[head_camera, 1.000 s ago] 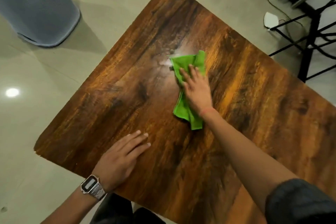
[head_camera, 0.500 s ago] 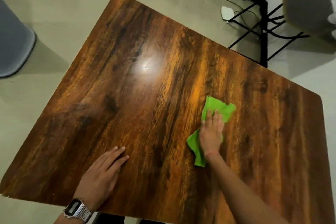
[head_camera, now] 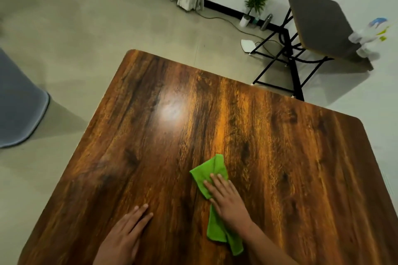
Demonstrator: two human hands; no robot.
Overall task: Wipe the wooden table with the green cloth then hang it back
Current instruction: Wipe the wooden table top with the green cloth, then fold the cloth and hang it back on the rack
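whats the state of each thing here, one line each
green cloth: crumpled, flat on the table, pinned under the right hand
right hand: fingers straight, pressing on the cloth
left hand: flat on bare wood, holding nothing
wooden table: glossy, with a light glare
folding table: standing, items at its edge

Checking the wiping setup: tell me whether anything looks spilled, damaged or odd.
Nothing stands out. The right hand presses the green cloth flat on the table; the left hand rests flat beside it.

Crumpled green cloth (head_camera: 212,174) lies flat on the glossy, dark-grained wooden table (head_camera: 280,157).
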